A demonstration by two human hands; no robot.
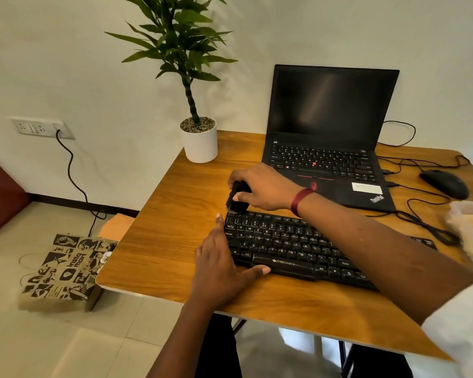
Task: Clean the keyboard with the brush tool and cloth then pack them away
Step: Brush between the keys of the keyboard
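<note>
A black Zebronics keyboard [290,246] lies across the middle of the wooden table [170,236]. My right hand [262,186] grips a black brush tool [236,199], bristles down at the keyboard's far left corner. My left hand [221,268] rests flat on the table against the keyboard's left end, fingers straight, thumb lying along the front edge by the space bar. A cloth is not clearly seen.
An open black laptop [328,148] stands behind the keyboard. A potted plant [200,137] sits at the table's back left corner. A black mouse [445,184] and cables lie at right. A translucent container [470,227] is at the right edge. A printed paper bag [63,271] stands on the floor.
</note>
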